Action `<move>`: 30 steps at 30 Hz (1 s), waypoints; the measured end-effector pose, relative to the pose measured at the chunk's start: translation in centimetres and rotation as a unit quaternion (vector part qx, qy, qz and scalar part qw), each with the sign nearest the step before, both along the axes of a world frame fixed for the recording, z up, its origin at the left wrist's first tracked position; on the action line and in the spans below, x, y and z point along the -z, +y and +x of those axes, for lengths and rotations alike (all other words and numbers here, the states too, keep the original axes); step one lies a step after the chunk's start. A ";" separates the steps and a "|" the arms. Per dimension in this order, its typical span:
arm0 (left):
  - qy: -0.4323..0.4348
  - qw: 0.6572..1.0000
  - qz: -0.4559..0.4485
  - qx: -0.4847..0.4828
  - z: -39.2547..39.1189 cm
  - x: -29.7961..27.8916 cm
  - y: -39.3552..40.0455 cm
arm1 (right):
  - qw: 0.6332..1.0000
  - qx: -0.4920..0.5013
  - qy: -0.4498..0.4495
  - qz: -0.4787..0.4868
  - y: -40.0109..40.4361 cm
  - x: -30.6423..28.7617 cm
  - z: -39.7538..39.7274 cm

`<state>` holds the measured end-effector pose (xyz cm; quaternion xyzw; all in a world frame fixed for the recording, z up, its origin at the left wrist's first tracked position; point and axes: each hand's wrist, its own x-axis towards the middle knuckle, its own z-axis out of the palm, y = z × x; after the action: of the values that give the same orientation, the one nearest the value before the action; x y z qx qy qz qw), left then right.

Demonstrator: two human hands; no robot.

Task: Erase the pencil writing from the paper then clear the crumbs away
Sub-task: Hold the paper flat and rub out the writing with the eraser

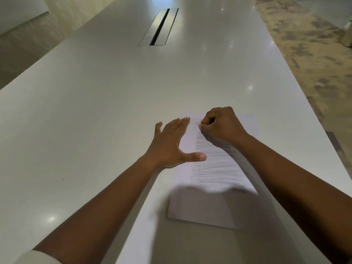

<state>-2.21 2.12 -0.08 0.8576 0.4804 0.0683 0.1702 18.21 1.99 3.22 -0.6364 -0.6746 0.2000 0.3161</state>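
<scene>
**Paper held flat and rubbed at its top lines**

Two bare forearms are seen coming in from the bottom edge, with a bit of pale sleeve (36, 257) at the lower left corner. On the white desk (95, 111) a sheet of paper (215, 168) is laid, right of the middle, its near part covered by shadow. Grey pencil lines (217, 164) are drawn across most of the sheet. The left hand (169, 143) is spread open, fingers stretched out, and is placed flat on the left margin of the paper, the thumb pointing across the sheet. The right hand (221, 124) is closed into a loose fist at the top lines, the fingertips pinched together and pressed down on the paper; what is pinched cannot be told, because it is hidden. Farther on the desk, a long metal cable slot (159, 27) is set into the surface. Patterned carpet (314, 54) is seen at the right.
</scene>
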 end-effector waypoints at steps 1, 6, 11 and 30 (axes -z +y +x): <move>0.000 1.000 0.010 -0.005 0.2 0.0 0.4 | 1.000 0.003 0.002 -0.003 0.0 0.0 0.0; 0.026 1.000 0.010 -0.004 0.8 -0.1 2.0 | 1.000 0.010 -0.002 -0.013 0.1 -0.1 0.0; 0.047 0.999 0.003 0.003 0.9 0.0 2.5 | 1.000 0.015 0.000 -0.010 0.1 -0.1 -0.2; 0.055 0.999 -0.001 0.003 0.8 -0.1 2.7 | 0.998 0.010 -0.030 0.053 1.6 0.1 -2.0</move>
<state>-1.39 4.80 -0.01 0.8612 0.4869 0.0206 0.1446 16.26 3.64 3.09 -0.6308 -0.6872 0.1417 0.3315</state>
